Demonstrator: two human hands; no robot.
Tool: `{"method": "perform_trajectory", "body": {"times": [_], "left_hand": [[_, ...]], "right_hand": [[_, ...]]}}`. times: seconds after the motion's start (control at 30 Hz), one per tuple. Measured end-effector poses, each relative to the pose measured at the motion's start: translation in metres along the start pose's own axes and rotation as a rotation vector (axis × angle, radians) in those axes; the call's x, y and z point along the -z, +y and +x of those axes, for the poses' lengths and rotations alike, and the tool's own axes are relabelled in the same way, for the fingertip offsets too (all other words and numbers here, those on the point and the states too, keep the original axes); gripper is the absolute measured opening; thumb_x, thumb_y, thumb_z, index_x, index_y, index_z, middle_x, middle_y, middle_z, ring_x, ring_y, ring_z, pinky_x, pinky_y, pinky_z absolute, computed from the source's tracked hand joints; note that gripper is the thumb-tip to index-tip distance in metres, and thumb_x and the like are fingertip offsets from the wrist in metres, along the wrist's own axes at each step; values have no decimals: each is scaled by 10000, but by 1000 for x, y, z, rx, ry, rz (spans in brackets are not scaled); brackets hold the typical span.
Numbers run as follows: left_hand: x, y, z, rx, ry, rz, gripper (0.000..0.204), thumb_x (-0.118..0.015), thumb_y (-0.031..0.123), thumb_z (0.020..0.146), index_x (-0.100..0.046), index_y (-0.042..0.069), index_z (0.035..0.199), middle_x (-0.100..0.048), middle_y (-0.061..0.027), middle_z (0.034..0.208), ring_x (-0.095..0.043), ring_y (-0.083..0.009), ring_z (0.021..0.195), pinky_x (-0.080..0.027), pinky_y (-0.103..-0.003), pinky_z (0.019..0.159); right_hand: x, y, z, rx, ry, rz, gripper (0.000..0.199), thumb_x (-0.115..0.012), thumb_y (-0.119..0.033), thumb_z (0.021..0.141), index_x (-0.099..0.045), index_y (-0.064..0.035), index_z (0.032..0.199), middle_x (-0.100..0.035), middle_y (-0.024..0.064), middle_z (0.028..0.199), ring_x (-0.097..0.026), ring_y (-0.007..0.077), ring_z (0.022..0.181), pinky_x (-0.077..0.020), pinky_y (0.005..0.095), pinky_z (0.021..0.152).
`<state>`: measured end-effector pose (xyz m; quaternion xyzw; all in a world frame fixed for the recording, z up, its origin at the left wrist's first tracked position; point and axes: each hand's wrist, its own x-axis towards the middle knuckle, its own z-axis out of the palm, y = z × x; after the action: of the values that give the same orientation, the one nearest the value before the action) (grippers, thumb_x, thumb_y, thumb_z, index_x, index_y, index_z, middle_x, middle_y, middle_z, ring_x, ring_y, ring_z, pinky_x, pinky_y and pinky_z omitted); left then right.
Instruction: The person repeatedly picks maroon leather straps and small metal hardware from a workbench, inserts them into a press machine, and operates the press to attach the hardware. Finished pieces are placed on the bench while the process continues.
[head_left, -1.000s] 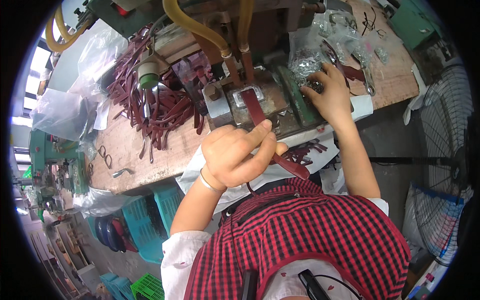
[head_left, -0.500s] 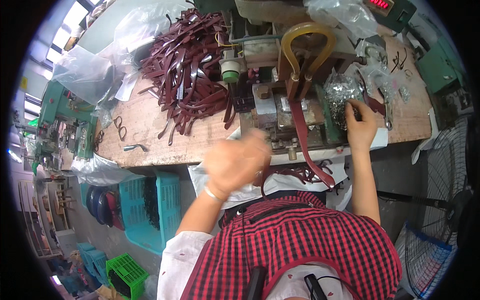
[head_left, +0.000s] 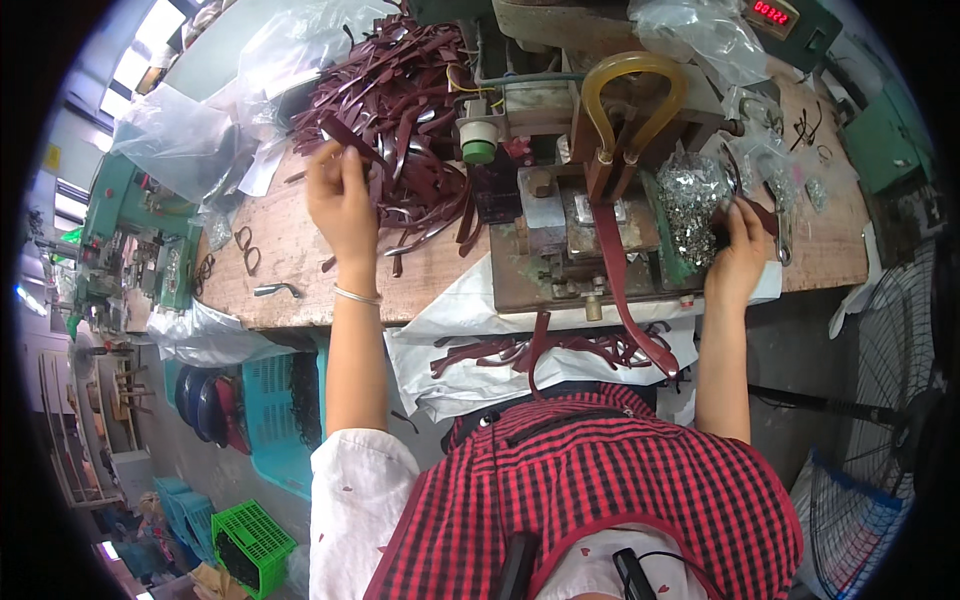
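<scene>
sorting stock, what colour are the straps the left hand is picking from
Dark maroon straps, pinched by the left hand; head view.

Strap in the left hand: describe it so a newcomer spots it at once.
Start at the wooden bench, then go to the heap of dark red straps at its back left. The strap is the one that the left hand pinches at the heap's near edge, lifted clear while the others lie tangled.

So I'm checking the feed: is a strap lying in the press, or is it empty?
In: a dark red strap lies through the press and hangs over the bench edge toward the person's lap.
</scene>
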<state>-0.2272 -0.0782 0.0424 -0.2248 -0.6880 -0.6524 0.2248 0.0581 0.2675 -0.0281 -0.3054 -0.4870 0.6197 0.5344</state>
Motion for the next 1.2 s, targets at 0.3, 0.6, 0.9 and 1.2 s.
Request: {"method": "perform_trajectory", "body": {"times": [0.3,0.6,0.9,1.2], "left_hand": [[15,-18,-69,684,-304,-420,371,-658,66,975,-593,-71,1314,-689,-213,1271,-697,-274,1138,-600,-362,941],[40,-30,-59,584,-539,-249,369,-663,-63,940,-645,-36,1307,-732,-128,1189,-702,-181,1089,-565,-283,921],[9,3,-85,530,-251,-165,418,-519,385,1094,-702,17,1171,-703,-53,905,-606,-110,647,-410,-231,588],[-19,122,-65,-133,-28,-413,177,-580,102,1054,-617,-54,979,-717,-172,901,-687,-196,716,-537,-254,567]], "right_hand": [[-30,-39,-36,577,-189,-693,136,-694,-11,914,-741,-8,1041,-740,106,1040,-690,250,974,-509,347,900],[8,-85,-68,420,-293,-693,193,-692,48,878,-762,7,1053,-754,110,1025,-695,222,962,-520,322,885],[-110,-79,-88,84,-567,-76,348,-720,-6,867,-624,42,1198,-731,70,944,-680,118,913,-524,270,845],[-119,-117,-94,-196,-595,-27,453,-704,10,893,-535,61,1310,-705,68,1008,-633,102,938,-492,252,875]]}}
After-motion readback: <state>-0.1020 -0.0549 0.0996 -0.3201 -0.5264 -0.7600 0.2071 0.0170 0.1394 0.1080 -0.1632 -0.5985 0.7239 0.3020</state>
